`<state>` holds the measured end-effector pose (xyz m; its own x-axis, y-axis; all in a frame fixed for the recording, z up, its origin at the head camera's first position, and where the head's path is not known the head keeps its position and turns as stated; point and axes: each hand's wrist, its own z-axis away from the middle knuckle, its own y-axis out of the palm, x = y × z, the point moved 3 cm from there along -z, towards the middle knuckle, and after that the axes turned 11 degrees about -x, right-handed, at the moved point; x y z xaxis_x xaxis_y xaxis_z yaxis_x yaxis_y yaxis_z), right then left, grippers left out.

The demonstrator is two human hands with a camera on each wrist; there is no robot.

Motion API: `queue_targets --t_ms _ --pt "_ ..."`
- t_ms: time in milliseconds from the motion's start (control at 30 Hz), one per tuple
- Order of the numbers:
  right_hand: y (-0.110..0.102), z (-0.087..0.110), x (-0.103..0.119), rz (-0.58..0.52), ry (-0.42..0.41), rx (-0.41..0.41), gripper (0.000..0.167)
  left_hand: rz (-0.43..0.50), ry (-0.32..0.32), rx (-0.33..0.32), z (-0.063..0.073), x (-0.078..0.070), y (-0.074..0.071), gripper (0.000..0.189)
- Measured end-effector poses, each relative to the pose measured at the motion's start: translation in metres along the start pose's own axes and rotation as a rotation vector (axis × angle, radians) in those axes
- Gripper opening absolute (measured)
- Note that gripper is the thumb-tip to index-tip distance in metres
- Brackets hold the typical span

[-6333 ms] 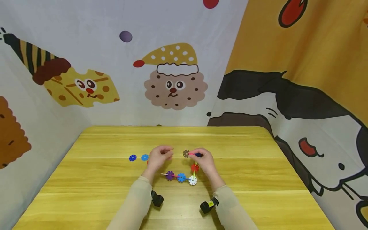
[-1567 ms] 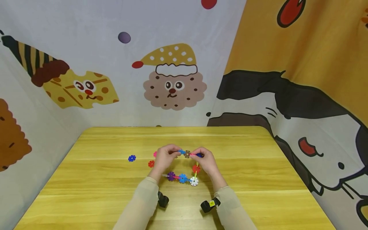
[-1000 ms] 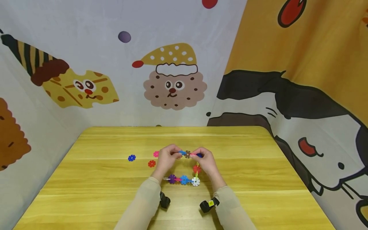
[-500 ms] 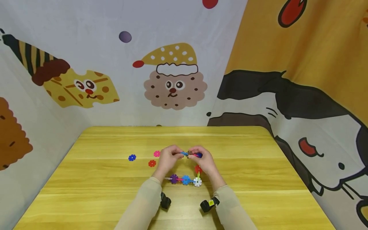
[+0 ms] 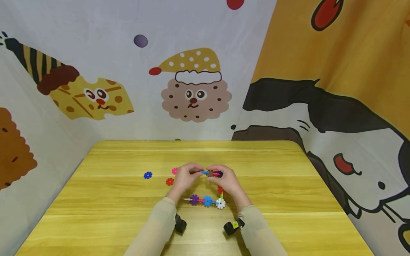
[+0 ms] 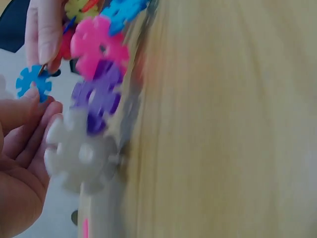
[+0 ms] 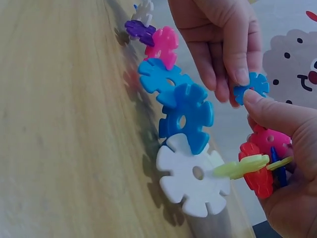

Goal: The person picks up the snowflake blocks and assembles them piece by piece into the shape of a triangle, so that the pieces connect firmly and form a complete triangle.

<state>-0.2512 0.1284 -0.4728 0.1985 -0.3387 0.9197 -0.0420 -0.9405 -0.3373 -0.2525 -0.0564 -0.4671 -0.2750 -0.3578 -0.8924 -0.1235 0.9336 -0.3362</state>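
Observation:
Both hands meet above the table with a curved chain of notched plastic snowflake discs. My left hand point(image 5: 185, 177) pinches a light blue snowflake disc point(image 6: 33, 82) between thumb and fingers. Against its edge sits a brown snowflake disc point(image 5: 210, 173), pinched by my right hand point(image 5: 225, 179) at the chain's end. Under the right palm are pink, dark blue and red discs point(image 7: 256, 171), partly hidden. A yellow-green disc point(image 7: 242, 167) links the red one to a white disc point(image 7: 195, 176). From there the chain runs left through blue, pink and purple point(image 5: 194, 200) discs to a greyish-white disc point(image 6: 81, 151).
Left of the hands lie three loose discs on the wooden table point(image 5: 105, 202): dark blue point(image 5: 148, 175), pink point(image 5: 174, 171) and red point(image 5: 169, 181). Black wrist cameras point(image 5: 180, 224) hang below the sleeves. A cartoon-printed cloth stands behind the table.
The light blue disc, loose on the table at first, is now in the left hand against the brown disc. The brown disc has turned edge-on. The chain's lower part has shifted slightly right.

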Motion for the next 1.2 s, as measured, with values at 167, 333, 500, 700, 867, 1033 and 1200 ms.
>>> queue_targets --t_ms 167,333,500,700,867,1033,1200 --pt "0.0 0.001 -0.002 0.022 -0.014 -0.01 0.033 -0.042 0.001 0.02 -0.001 0.011 -0.022 0.022" --pt "-0.002 0.002 -0.005 0.0 -0.001 -0.011 0.034 -0.136 -0.011 -0.012 -0.001 0.027 -0.054 0.019" --pt "-0.003 0.002 -0.006 0.004 -0.001 -0.021 0.034 -0.2 -0.036 0.003 0.001 0.04 -0.085 0.02" --pt "-0.005 0.002 -0.005 -0.002 -0.001 -0.019 0.034 -0.253 -0.052 0.052 0.003 0.052 -0.105 0.023" --pt "-0.006 0.002 -0.004 -0.006 -0.009 -0.023 0.034 -0.247 -0.06 0.129 0.004 0.056 -0.108 0.029" --pt "-0.006 0.002 -0.003 -0.011 -0.007 -0.017 0.034 -0.231 -0.092 0.165 0.006 0.062 -0.108 0.035" --pt "-0.007 0.003 -0.003 -0.012 -0.004 -0.008 0.035 -0.24 -0.099 0.164 0.005 0.067 -0.107 0.035"
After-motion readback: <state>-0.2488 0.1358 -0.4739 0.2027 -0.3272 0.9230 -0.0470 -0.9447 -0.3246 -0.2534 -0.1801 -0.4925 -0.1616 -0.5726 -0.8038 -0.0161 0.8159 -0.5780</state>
